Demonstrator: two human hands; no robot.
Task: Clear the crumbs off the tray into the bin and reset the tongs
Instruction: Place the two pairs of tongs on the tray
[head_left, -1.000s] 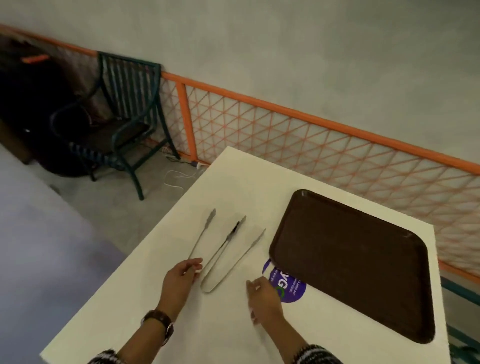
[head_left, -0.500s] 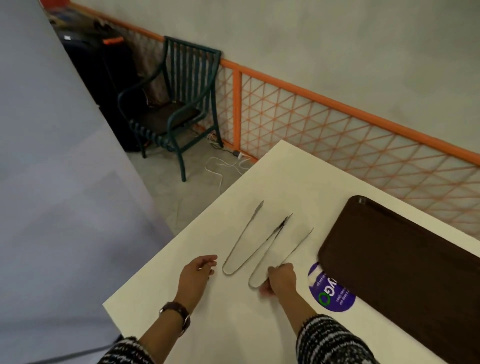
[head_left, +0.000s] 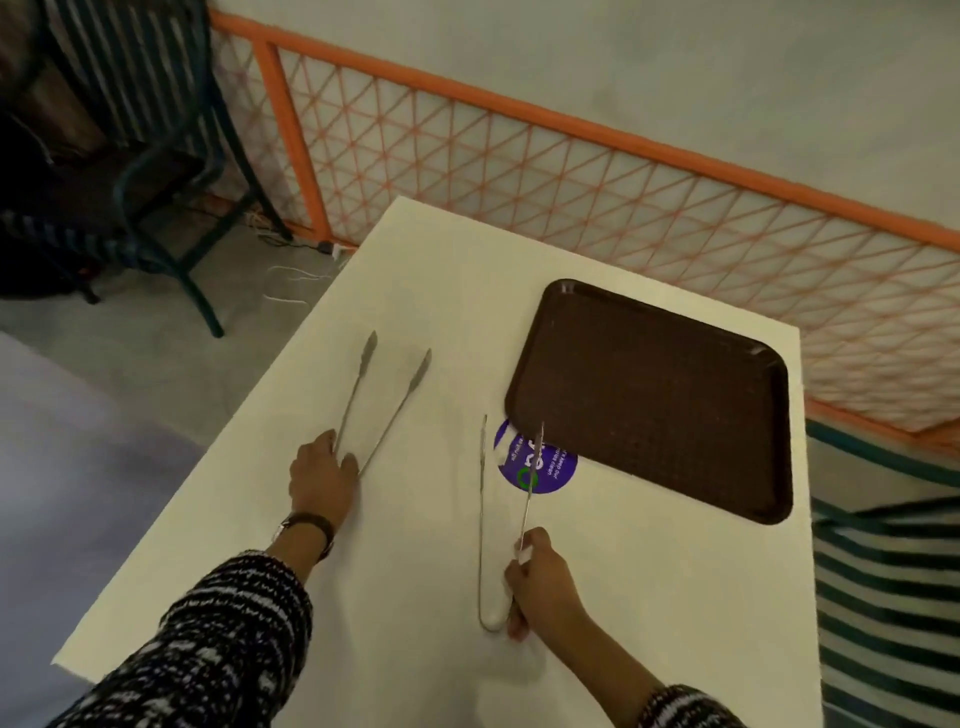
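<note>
Right tongs (head_left: 482, 519) bend in right grip (head_left: 540, 587); tray (head_left: 649, 395) beyond.

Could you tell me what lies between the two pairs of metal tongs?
Head view: nothing; only bare white tabletop separates the left silver metal tongs, at the left hand, from the right silver metal tongs, gripped by the right hand.

- Far wall (head_left: 675, 78): plain, pale grey, evenly lit, rather dim.
- Orange lattice fence (head_left: 519, 171) runs along the wall's foot, left to right.
- Dark green metal chair (head_left: 156, 171), far left, beside the fence.
- Floor (head_left: 156, 353): grey; white cable (head_left: 291, 286) lies loose near the fence.
- White table (head_left: 415, 597), centre.
- Green-and-white striped seat (head_left: 893, 597), near right, only partly in view.
</note>
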